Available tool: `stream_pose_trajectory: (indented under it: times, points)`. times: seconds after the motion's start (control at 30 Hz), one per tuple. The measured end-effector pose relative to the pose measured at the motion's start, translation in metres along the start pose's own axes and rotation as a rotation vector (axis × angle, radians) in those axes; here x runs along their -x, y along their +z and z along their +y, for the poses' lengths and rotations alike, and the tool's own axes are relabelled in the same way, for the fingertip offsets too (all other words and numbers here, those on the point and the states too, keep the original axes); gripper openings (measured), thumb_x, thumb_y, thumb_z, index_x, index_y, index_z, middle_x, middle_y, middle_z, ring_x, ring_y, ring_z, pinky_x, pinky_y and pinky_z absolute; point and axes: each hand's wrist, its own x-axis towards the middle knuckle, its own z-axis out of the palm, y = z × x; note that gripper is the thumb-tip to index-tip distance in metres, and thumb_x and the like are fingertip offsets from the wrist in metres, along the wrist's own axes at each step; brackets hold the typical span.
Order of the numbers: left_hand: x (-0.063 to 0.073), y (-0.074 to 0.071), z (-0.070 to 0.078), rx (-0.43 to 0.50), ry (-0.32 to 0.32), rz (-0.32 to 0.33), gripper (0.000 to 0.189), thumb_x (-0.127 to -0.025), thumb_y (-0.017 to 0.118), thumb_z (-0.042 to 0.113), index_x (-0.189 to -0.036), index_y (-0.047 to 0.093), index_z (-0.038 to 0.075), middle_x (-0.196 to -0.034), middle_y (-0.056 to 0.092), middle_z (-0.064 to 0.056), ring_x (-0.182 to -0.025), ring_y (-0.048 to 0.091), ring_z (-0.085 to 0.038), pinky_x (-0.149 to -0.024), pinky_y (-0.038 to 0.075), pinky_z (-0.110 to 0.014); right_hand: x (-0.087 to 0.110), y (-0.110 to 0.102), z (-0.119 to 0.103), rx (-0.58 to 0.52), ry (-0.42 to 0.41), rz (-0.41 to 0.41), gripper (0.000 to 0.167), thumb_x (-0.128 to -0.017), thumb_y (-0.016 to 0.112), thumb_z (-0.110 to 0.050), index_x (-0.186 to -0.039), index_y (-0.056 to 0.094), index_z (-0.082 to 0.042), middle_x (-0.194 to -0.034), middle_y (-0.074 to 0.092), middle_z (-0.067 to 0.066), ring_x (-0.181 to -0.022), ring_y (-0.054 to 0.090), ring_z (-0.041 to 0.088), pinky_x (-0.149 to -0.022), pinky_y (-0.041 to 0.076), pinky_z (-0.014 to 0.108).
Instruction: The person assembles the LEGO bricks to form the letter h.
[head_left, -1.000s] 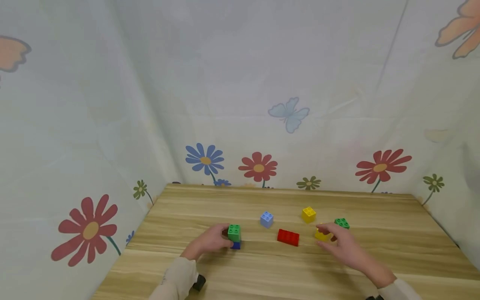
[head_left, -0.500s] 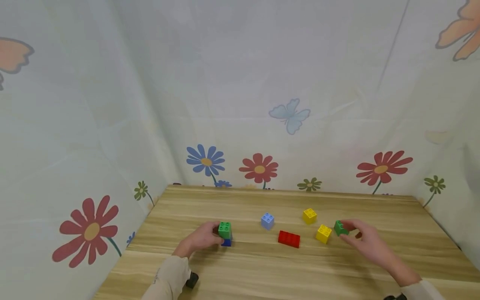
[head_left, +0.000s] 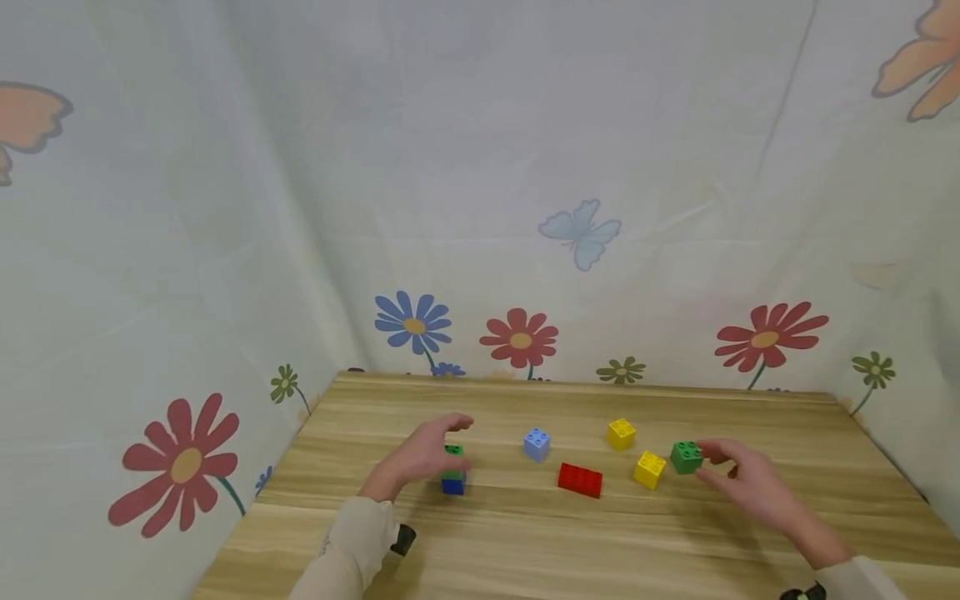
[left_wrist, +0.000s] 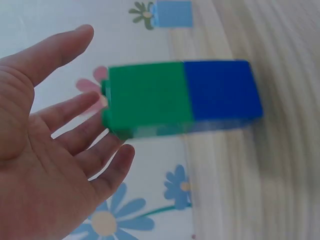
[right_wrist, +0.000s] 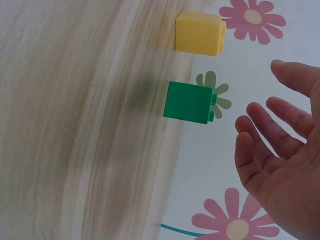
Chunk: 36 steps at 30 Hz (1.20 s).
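A green building brick [left_wrist: 150, 97] sits on a dark blue brick [left_wrist: 222, 90], making a small stack on the wooden table. My left hand [head_left: 418, 456] is just beside it, thumb and fingers spread and touching neither brick in the left wrist view. In the head view that hand partly hides the stack's green top. On the right, a second green brick [head_left: 686, 458] stands studs up. My right hand [head_left: 753, 479] is at its right side with relaxed fingers; a gap separates them from the brick in the right wrist view. A yellow brick [head_left: 649, 470] stands left of that green one.
Between the hands lie a longer red brick [head_left: 580, 481] and a light blue brick [head_left: 536, 445]. Another yellow brick [head_left: 621, 433] stands farther back. A pale curtain [head_left: 480, 167] printed with flowers and butterflies rises behind the wooden table [head_left: 510, 550].
My left hand shifted the green-and-blue stack leftward, then let go and lifted off. My right hand went from the nearer yellow brick to the right green brick, gripped and turned it, then released it.
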Motion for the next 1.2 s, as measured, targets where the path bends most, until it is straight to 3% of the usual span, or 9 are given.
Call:
stream_pose_trajectory:
  times: [0.2,0.4,0.77,0.97,1.1,1.2]
  points:
    - [-0.018,0.01,0.032,-0.044,0.053,0.011,0.06,-0.083,0.073,0.025,-0.134,0.049,0.005,-0.134,0.052,-0.009,-0.124,0.045,-0.028,-0.101,0.037,-0.045,-0.006,0.003,0.004,0.048,-0.028,-0.007,0.039,-0.086,0.071,-0.017,-0.118,0.06,0.001,-0.107,0.063,0.012,-0.09,0.057,0.023,-0.068,0.049,0.033]
    - [-0.035,0.037,0.047,-0.064,0.079,0.01,0.053,-0.085,0.07,0.016,-0.132,0.05,0.002,-0.131,0.052,-0.011,-0.121,0.047,-0.029,-0.098,0.039,-0.045,-0.015,0.01,-0.002,0.04,-0.071,-0.036,0.034,-0.084,0.072,-0.014,-0.114,0.063,-0.002,-0.101,0.063,0.007,-0.081,0.056,0.016,-0.061,0.047,0.025]
    - [-0.059,0.081,0.043,-0.068,0.014,0.034,0.06,-0.082,0.073,0.012,-0.135,0.047,0.003,-0.138,0.044,-0.012,-0.124,0.042,-0.028,-0.101,0.037,-0.043,-0.029,0.025,-0.01,0.136,-0.133,-0.091,0.041,-0.082,0.074,-0.017,-0.117,0.062,0.0,-0.11,0.062,0.015,-0.073,0.05,0.012,-0.062,0.047,0.027]
    - [-0.066,0.092,0.036,-0.086,-0.027,0.047,0.063,-0.083,0.072,0.013,-0.138,0.043,0.006,-0.143,0.038,-0.013,-0.127,0.039,-0.03,-0.102,0.037,-0.044,-0.03,0.032,-0.013,0.134,-0.153,-0.115,0.043,-0.08,0.075,-0.014,-0.118,0.061,0.001,-0.109,0.062,0.014,-0.076,0.051,0.015,-0.063,0.045,0.029]
    - [-0.069,0.096,0.031,-0.044,-0.061,0.045,0.063,-0.086,0.069,0.012,-0.141,0.041,0.008,-0.145,0.036,-0.012,-0.128,0.038,-0.029,-0.103,0.034,-0.045,-0.032,0.037,-0.014,0.136,-0.141,-0.128,0.044,-0.08,0.075,-0.015,-0.119,0.061,0.0,-0.112,0.062,0.013,-0.084,0.053,0.017,-0.069,0.045,0.032]
    - [-0.071,0.099,0.029,-0.005,-0.073,0.042,0.062,-0.086,0.068,0.011,-0.142,0.039,0.008,-0.145,0.036,-0.011,-0.128,0.039,-0.029,-0.104,0.033,-0.045,-0.033,0.041,-0.015,0.116,-0.121,-0.139,0.045,-0.081,0.075,-0.015,-0.12,0.06,0.0,-0.113,0.061,0.013,-0.079,0.052,0.014,-0.066,0.045,0.029]
